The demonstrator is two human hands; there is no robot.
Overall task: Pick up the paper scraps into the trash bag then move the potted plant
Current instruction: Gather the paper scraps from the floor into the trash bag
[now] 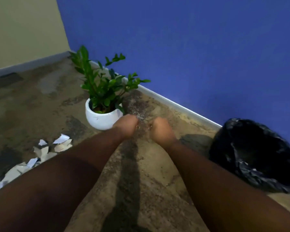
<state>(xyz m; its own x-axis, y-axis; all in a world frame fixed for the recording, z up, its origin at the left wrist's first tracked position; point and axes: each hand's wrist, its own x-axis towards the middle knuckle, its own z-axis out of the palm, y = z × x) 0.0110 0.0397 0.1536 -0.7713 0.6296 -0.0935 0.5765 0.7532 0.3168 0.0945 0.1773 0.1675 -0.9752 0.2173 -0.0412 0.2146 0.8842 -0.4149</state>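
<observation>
Torn white and beige paper scraps (45,151) lie scattered on the floor at the lower left. A potted plant (102,114) with green leaves in a round white pot stands near the blue wall's baseboard. A black trash bag (254,156) sits crumpled on the floor at the right, against the wall. Both arms reach forward side by side. My left hand (126,126) is curled into a fist just right of the pot, overlapping its edge. My right hand (161,131) is also fisted, a short gap from the left. Nothing shows in either fist.
The floor (141,173) is mottled brown and tan, with dark patches. A blue wall (191,47) runs along the right and a beige wall (23,27) along the left; they meet in a corner behind the plant. A white baseboard (174,104) lines the blue wall.
</observation>
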